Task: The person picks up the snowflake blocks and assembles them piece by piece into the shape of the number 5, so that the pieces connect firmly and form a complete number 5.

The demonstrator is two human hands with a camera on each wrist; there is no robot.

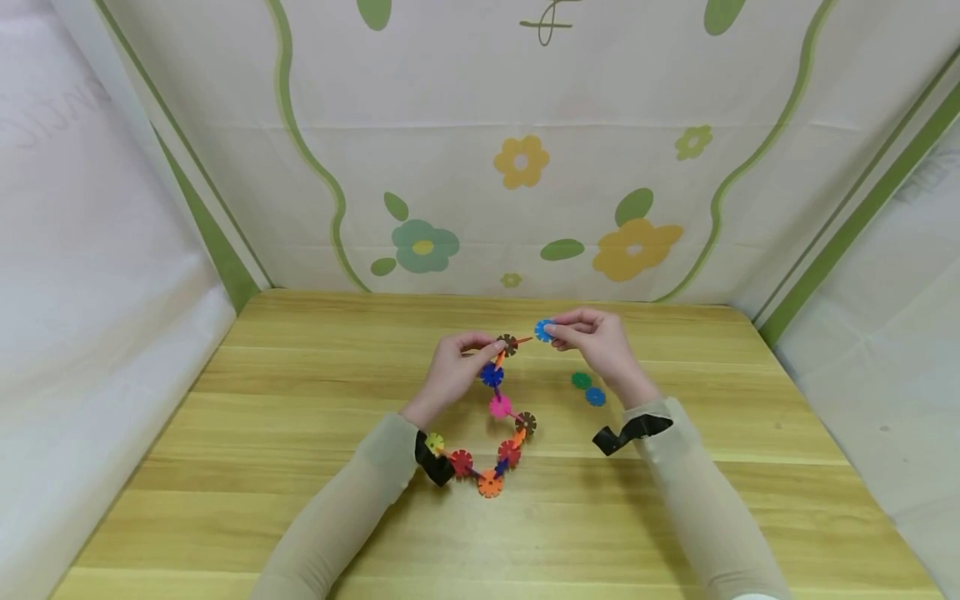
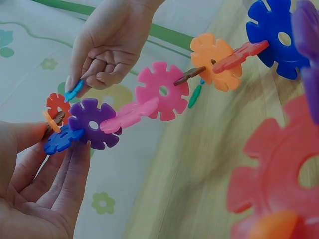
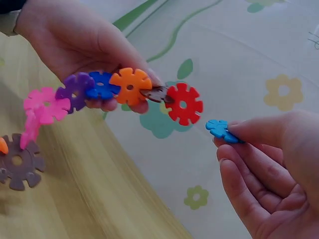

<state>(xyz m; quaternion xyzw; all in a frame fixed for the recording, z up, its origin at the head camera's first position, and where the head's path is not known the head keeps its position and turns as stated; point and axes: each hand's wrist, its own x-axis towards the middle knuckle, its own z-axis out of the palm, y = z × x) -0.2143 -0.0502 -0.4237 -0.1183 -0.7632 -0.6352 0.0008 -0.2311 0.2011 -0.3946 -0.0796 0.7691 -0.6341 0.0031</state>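
Observation:
A chain of notched plastic discs in mixed colours hangs from my left hand (image 1: pixel 453 367), which pinches a brown disc (image 3: pixel 157 93) close to the chain's upper end. The last piece is a red disc (image 3: pixel 183 104), slotted edge-on into the brown one and pointing right. Thumb and fingers of my right hand (image 1: pixel 596 340) pinch a loose light-blue disc (image 3: pixel 219 130), a small gap away from the red disc. Below the left hand, the chain runs through dark blue, purple and pink discs (image 1: pixel 500 407), curving down to an orange disc (image 1: pixel 491 483) and back to a yellow disc (image 1: pixel 434 443).
On the wooden table (image 1: pixel 300 500), a green disc (image 1: pixel 581 381) and a blue disc (image 1: pixel 596 397) lie under the right hand. Black straps (image 1: pixel 633 432) hang from both sleeves. A white printed cloth (image 1: pixel 450 83) stands behind and at both sides.

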